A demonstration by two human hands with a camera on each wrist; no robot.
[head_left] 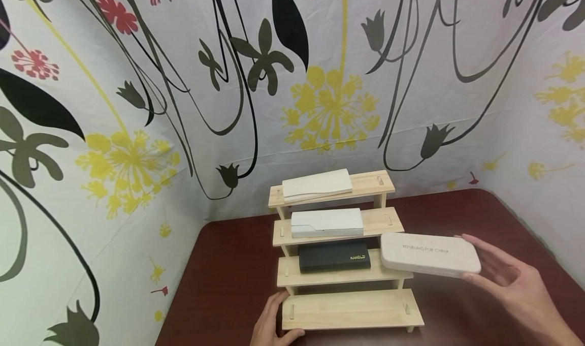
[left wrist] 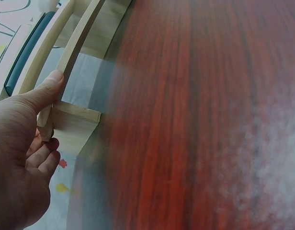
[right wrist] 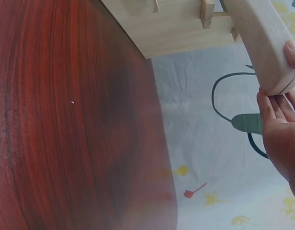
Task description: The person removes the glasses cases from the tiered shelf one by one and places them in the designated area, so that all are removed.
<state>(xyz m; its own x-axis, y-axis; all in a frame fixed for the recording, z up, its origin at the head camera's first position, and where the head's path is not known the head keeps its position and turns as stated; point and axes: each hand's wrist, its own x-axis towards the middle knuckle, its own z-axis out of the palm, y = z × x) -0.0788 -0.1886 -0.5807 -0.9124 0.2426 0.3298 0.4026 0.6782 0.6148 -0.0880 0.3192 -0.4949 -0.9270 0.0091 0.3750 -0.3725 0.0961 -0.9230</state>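
My right hand (head_left: 518, 282) holds the right end of a cream glasses case (head_left: 429, 254) lettered "REFUELING FOR CHINA", thumb on one side and fingers on the other. Its left end overlaps the right side of a stepped wooden rack (head_left: 352, 309) in the head view. At the left end of the lowest step, my left hand (head_left: 270, 323) grips the board, the thumb (left wrist: 54, 79) lying along its front edge. On the rack's upper steps lie a black case (head_left: 334, 257), a white case (head_left: 327, 222) and an off-white flat case (head_left: 317, 185). The lowest step is bare.
The rack stands on a dark red wood-grain table (head_left: 228, 264). Behind and to both sides hangs a white cloth (head_left: 320, 122) printed with flowers, close to the table's back edge.
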